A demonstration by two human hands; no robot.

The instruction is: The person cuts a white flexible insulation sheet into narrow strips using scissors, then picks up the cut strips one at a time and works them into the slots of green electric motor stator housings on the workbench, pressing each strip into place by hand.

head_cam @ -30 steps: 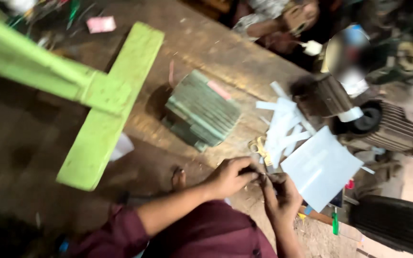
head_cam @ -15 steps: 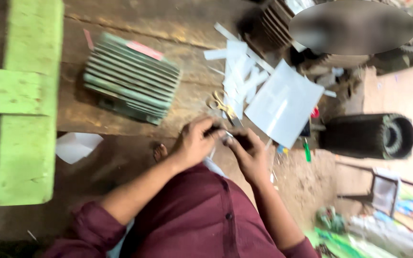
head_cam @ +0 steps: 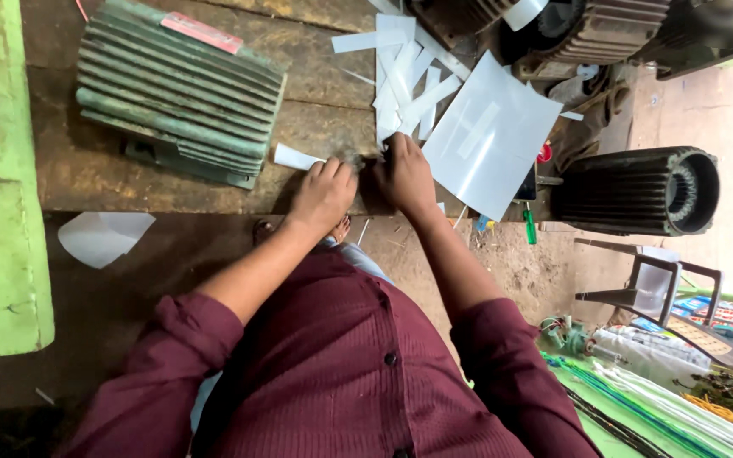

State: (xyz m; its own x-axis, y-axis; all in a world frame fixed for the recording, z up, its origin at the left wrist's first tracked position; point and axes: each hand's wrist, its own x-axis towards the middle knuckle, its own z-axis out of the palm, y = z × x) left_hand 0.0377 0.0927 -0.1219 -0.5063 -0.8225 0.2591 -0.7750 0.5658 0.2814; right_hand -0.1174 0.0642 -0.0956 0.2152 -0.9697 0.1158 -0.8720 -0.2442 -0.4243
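- Both hands meet at the bench's near edge (head_cam: 171, 199): the left hand (head_cam: 322, 193) is curled, fingers on a white strip (head_cam: 297, 158); the right hand (head_cam: 406, 174) is closed beside it.
- A small dark thing (head_cam: 355, 159) sits between the fingertips, perhaps held by both; the view is too blurred to tell.
- Open bench lies between the left hand and the green motor (head_cam: 178, 89); to the right the large sheet (head_cam: 492, 134) and loose strips (head_cam: 409, 80) crowd in.
- Past the edge, the black stator (head_cam: 638, 191) stands near.
- Since half a second ago, the hands sit higher, over the edge; the motor looks unmoved.
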